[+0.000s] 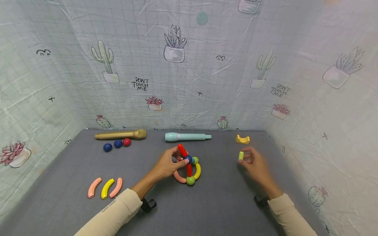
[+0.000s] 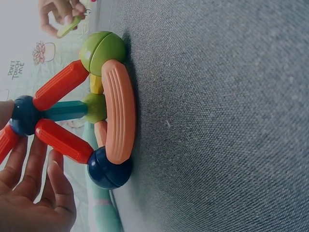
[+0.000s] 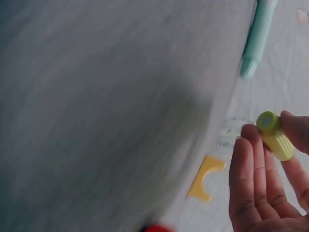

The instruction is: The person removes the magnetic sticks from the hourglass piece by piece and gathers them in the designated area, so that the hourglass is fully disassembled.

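A magnetic ball-and-rod structure stands on the table, with a ring of curved rods at its base, a pink curved rod [image 2: 119, 111] among them. Red rods [image 2: 63, 141] and a teal rod [image 2: 65, 110] meet at its top blue ball [image 2: 25, 115], and a further red rod [image 1: 182, 150] sticks up from that ball. My left hand [image 1: 165, 165] pinches the blue ball. Off to the right, my right hand [image 1: 256, 165] pinches a short yellow-green rod [image 3: 275, 135] between thumb and fingers, apart from the structure and above the table.
Behind lie a gold microphone-shaped object [image 1: 120, 134], a mint one [image 1: 187, 137] and a yellow notched block [image 1: 242, 140]. Two blue balls [image 1: 107, 147] and a red ball [image 1: 126, 142] sit back left. Front left are pink curved rods [image 1: 94, 187] and a yellow curved rod [image 1: 107, 188].
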`<action>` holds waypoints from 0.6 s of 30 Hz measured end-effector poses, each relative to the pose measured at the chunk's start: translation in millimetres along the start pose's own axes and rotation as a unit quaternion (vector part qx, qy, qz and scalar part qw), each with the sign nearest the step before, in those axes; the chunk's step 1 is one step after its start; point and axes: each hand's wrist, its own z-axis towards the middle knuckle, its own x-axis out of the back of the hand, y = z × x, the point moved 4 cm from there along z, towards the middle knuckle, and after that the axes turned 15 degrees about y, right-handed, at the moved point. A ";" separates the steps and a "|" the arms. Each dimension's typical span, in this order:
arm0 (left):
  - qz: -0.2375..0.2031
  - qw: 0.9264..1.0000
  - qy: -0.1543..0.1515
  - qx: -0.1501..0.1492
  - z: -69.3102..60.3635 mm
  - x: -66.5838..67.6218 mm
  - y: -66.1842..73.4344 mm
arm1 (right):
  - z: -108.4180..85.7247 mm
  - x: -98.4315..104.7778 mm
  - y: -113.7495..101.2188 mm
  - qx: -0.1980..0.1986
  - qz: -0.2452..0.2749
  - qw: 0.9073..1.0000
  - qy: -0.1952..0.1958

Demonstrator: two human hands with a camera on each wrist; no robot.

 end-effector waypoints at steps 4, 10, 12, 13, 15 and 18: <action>-0.001 1.000 -0.001 -0.001 -0.8 0.6 1.9 | -2.2 11.2 8.5 0.018 -0.066 0.998 0.002; -0.002 1.000 -0.003 -0.003 -1.5 1.3 3.7 | -6.9 17.6 8.8 0.053 -0.167 0.984 -0.020; 0.002 1.000 -0.006 -0.007 -1.7 1.3 4.3 | -7.7 17.4 7.6 0.062 -0.187 0.980 -0.032; 0.007 1.000 -0.008 -0.011 -1.7 1.2 4.8 | -8.0 17.2 7.8 0.064 -0.195 0.978 -0.037; 0.022 0.999 -0.011 -0.024 -1.9 1.1 6.7 | -7.9 15.9 7.9 0.067 -0.208 0.975 -0.046; 0.054 0.997 -0.016 -0.045 -2.0 0.8 9.7 | -8.5 14.5 7.6 0.072 -0.222 0.971 -0.047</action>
